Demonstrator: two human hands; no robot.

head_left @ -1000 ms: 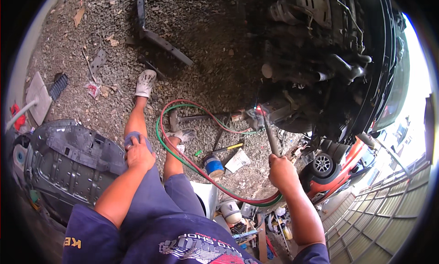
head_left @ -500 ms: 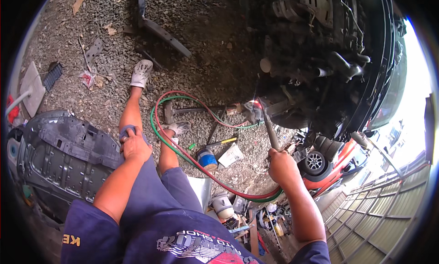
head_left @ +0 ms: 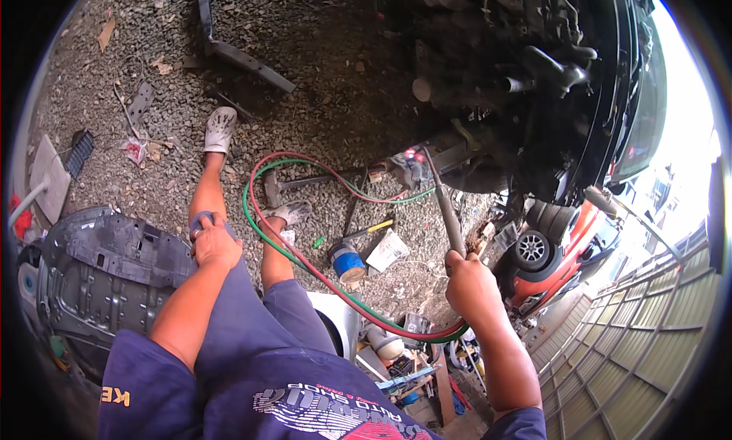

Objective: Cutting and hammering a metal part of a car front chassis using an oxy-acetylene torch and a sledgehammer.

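Note:
My right hand [head_left: 471,281] is closed round the handle of a gas cutting torch [head_left: 448,219]. Its thin tube points away from me, and the tip reaches a metal part [head_left: 415,169] under the raised vehicle, where a red-hot glow shows. Red and green twin hoses [head_left: 320,268] loop across the gravel and run back below my right wrist. My left hand [head_left: 216,242] is on my bent left knee, its fingers curled over the bunched hem of my shorts [head_left: 200,217].
Close to the hoses are a hammer [head_left: 273,188], a blue can [head_left: 348,264] and a white paper [head_left: 386,252]. A vehicle underbody [head_left: 526,81] fills the upper right. To the left lies a dark plastic panel [head_left: 114,287]; tools and scraps [head_left: 427,364] pile up near my right side.
The whole view has shifted slightly, so most things sit farther left. The red glow at the torch tip looks wider. Both hands keep their holds.

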